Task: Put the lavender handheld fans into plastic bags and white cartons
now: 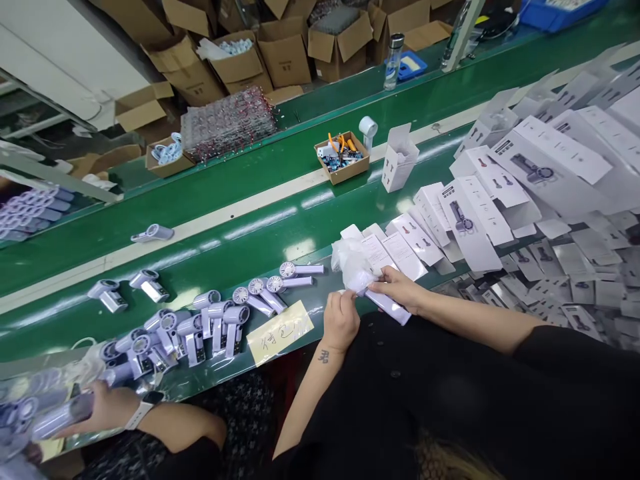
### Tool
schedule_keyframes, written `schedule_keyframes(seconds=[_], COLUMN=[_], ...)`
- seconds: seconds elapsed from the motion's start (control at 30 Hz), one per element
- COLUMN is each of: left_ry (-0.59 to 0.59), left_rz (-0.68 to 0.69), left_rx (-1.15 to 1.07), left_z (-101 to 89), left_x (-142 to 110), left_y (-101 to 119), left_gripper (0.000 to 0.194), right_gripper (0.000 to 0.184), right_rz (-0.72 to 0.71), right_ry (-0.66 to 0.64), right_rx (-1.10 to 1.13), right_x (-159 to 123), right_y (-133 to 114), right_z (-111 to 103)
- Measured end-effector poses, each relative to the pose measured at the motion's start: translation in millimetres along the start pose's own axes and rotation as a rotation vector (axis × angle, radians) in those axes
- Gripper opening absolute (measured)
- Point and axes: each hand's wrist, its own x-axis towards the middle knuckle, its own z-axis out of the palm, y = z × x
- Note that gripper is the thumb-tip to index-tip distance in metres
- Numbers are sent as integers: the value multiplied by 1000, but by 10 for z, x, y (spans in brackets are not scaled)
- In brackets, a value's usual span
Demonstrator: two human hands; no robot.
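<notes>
Between my hands is a lavender handheld fan (387,308), its head end covered by a translucent white plastic bag (351,261). My right hand (397,288) grips the fan near the bag's edge, with the handle sticking out below. The fingers of my left hand (342,321) are closed on the bag's lower left edge. Just behind the bag, printed leaflets (377,255) lean against white boxes. To the left, several bare handheld fans (257,288) lie along the bench edge beside a yellow handwritten note (280,333).
Rows of open white product boxes (467,217) fill the right side. A small carton of tools (345,175), an upright fan (369,130) and a single white box (400,163) stand on the green conveyor (270,223). At lower left, a co-worker's hand (107,405) holds a fan.
</notes>
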Motion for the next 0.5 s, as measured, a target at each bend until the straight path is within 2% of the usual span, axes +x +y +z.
schedule_keyframes(seconds=[0.13, 0.23, 0.3, 0.4, 0.43, 0.5], left_ry=[-17, -30, -97, -267, -299, -282], left_rz=[-129, -253, -231, -137, -188, -426], left_rx=[-81, -177, -289, -510, -580, -707], left_z=[54, 47, 23, -30, -49, -88], left_x=[250, 283, 217, 180, 217, 357], left_y=[-88, -40, 74, 270, 317, 363], left_gripper=[11, 12, 12, 8, 8, 11], right_gripper=[32, 28, 29, 29, 27, 22], right_rz=[85, 100, 87, 79, 93, 108], right_ry=[4, -32, -16, 71, 81, 66], right_rx=[138, 191, 173, 74, 31, -99], right_x=[-74, -105, -88, -17, 7, 35], right_y=[-23, -24, 17, 111, 131, 128], right_z=[37, 5, -29, -59, -65, -94])
